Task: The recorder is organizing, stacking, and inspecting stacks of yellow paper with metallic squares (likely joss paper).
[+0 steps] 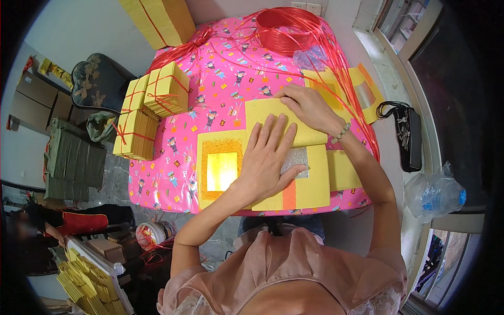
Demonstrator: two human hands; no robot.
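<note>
My left hand (268, 163) lies flat with fingers spread on a stack of yellow paper sheets (317, 194). A folded-over flap of yellow paper (257, 113) runs under its fingertips. My right hand (307, 107), wearing a bead bracelet, has its fingers curled at the far edge of that flap; the fingertips are partly hidden. Beside my left thumb a silver foil patch (300, 161) and an orange strip (289, 193) show on the stack. Left of it lies a yellow sheet with a shiny gold square (221, 172) framed by orange print.
Red-tied bundles of yellow paper (167, 89) stand at the table's left edge. A coil of red plastic strip (289, 31) lies at the far end, its strands trailing down the right side past more foil sheets (365, 94). Another person's hand (55, 233) shows at lower left.
</note>
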